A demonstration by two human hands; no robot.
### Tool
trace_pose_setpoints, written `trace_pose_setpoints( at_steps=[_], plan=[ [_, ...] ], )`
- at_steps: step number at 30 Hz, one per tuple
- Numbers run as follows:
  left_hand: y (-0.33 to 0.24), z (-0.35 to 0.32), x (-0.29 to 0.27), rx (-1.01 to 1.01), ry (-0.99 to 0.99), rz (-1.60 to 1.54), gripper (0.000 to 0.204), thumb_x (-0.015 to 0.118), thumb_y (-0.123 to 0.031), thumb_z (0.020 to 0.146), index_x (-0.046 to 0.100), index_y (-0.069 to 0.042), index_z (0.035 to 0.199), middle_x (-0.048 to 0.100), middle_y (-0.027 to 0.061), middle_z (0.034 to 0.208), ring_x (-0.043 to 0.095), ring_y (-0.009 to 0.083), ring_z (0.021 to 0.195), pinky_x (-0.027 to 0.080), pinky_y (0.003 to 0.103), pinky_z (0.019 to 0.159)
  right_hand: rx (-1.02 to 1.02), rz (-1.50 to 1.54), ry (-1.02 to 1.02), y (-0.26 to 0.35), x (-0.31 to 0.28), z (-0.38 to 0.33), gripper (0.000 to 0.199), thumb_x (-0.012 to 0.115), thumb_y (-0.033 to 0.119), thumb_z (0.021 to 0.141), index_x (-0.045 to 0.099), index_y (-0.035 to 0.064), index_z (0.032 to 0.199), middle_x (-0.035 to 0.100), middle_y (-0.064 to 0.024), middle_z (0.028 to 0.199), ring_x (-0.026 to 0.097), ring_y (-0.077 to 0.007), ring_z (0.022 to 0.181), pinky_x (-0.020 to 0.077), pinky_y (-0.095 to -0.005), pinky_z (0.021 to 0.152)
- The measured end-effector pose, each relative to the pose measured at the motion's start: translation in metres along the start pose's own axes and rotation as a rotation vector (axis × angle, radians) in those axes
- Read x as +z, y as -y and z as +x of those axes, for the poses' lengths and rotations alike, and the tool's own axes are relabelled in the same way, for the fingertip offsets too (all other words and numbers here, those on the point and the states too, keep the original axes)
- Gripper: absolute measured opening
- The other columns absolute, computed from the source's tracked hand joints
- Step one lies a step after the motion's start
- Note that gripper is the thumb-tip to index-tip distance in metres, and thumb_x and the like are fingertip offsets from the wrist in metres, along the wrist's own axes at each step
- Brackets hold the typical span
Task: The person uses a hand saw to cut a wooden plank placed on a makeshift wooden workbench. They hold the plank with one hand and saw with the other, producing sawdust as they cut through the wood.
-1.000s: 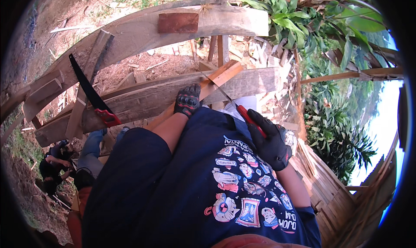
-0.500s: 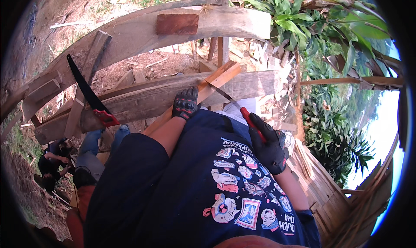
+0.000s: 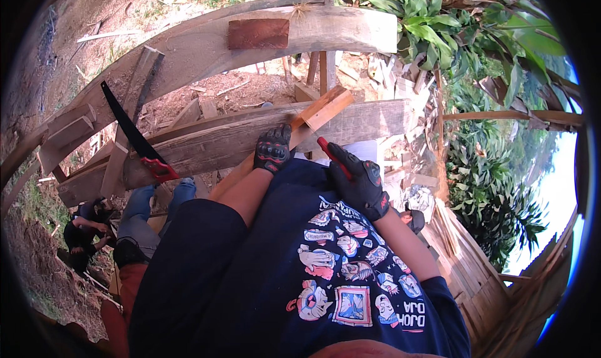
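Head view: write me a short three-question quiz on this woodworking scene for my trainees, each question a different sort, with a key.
1. True or false: the left hand rests on the wooden bar.
2. What colour is the handle in the right hand? A blue, B red, C yellow.
3. Fill the gap: in the picture, the black-bladed saw lies to the ____ of the left hand.

Key: 1 true; 2 B; 3 left.
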State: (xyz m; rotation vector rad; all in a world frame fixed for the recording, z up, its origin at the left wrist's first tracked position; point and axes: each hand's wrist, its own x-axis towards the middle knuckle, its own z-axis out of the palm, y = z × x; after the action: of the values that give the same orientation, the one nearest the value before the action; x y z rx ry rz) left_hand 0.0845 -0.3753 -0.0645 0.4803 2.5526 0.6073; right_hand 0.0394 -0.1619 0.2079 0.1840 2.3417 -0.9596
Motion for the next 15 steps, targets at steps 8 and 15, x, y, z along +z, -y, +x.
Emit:
trace_pose_setpoints(
  at_steps=[8,15],
  plan=[
    [0.006,0.005,0.020,-0.014,0.080,0.001,0.061,0.068,-0.036,0.094,0.064,-0.007,0.148,0.073,0.0148,0.138,0.072,0.0282,0.118,0.058,0.049,0.098,-0.132,-0.028,-0.032,-0.048,0.068,0.079,0.045,0.064,0.023,0.105,0.066,0.0165,0.150,0.077,-0.0236,0.123,0.077,-0.0436,0.105,0.0620,-0.0510,0.091],
    [0.012,0.002,-0.002,0.138,0.080,0.081,0.055,0.059,-0.034,0.104,0.060,-0.004,0.150,0.074,0.0228,0.127,0.076,0.0325,0.105,0.060,0.048,0.093,-0.050,-0.204,0.188,-0.050,0.158,0.207,0.041,0.054,0.033,0.106,0.067,0.0127,0.139,0.076,-0.0265,0.118,0.076,-0.0451,0.105,0.0587,-0.0553,0.095]
  ],
)
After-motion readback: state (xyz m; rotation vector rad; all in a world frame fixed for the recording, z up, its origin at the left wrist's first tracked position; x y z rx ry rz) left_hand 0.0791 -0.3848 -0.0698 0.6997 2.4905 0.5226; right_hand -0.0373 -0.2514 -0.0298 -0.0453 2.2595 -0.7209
